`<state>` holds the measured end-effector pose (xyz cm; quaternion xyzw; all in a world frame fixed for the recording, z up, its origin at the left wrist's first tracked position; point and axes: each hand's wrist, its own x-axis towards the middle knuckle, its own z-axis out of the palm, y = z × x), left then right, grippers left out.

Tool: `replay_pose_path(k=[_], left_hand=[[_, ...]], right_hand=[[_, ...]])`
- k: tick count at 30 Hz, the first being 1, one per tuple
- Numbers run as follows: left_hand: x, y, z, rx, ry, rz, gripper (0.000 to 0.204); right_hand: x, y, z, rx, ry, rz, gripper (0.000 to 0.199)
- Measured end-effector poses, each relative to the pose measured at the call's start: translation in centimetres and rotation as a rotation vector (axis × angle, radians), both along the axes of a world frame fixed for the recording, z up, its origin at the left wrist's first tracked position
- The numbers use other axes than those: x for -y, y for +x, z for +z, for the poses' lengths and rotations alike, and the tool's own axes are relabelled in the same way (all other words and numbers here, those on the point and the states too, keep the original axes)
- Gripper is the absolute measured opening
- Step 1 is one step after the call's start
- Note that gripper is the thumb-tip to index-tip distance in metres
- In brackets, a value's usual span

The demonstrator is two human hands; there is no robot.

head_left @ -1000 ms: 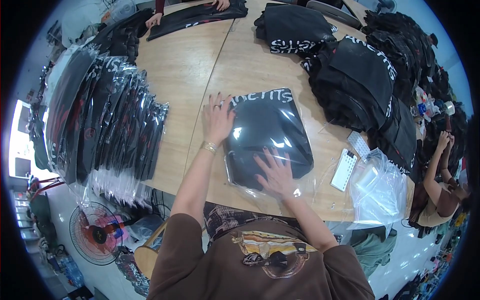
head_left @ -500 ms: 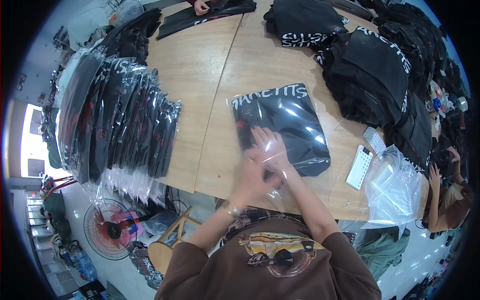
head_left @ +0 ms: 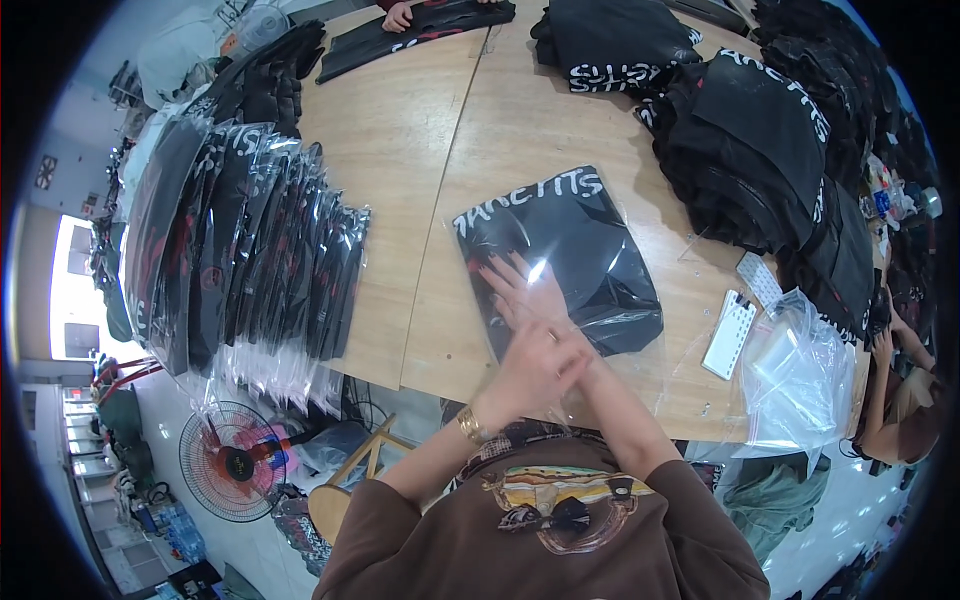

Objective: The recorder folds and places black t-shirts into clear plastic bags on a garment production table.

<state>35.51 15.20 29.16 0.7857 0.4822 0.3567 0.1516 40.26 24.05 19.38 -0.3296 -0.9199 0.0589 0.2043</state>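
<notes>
A folded black garment with white lettering, inside a clear plastic bag (head_left: 600, 265), lies flat on the table in front of me. My right hand (head_left: 522, 288) rests on its lower left part, palm down and fingers spread. Crossing over my right wrist is my left hand (head_left: 540, 358), its fingers curled in; whatever they may hold is hidden. A gold-coloured band (head_left: 469, 424) circles my left wrist. Clear film of the bag's lower end shows beside my right forearm.
Bagged black garments (head_left: 250, 250) stand in a row at the left. Folded black garments (head_left: 750, 150) are piled at the right, above a white perforated strip (head_left: 729, 335) and clear plastic bags (head_left: 790, 380). Another person's hand (head_left: 397, 17) touches a garment at the far edge.
My left hand has gone from a blur beside my right hand to curled fingers over the right wrist. My right hand has shifted slightly down and left, its fingers spreading wider.
</notes>
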Motion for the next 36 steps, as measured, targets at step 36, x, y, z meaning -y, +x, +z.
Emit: replay_pose_path(k=[36], left_hand=[[-12.1, -15.1, -7.9, 0.870, -0.827, 0.735, 0.016]], right_hand=[[1.0, 2.8, 1.7, -0.092, -0.188, 0.213, 0.044]])
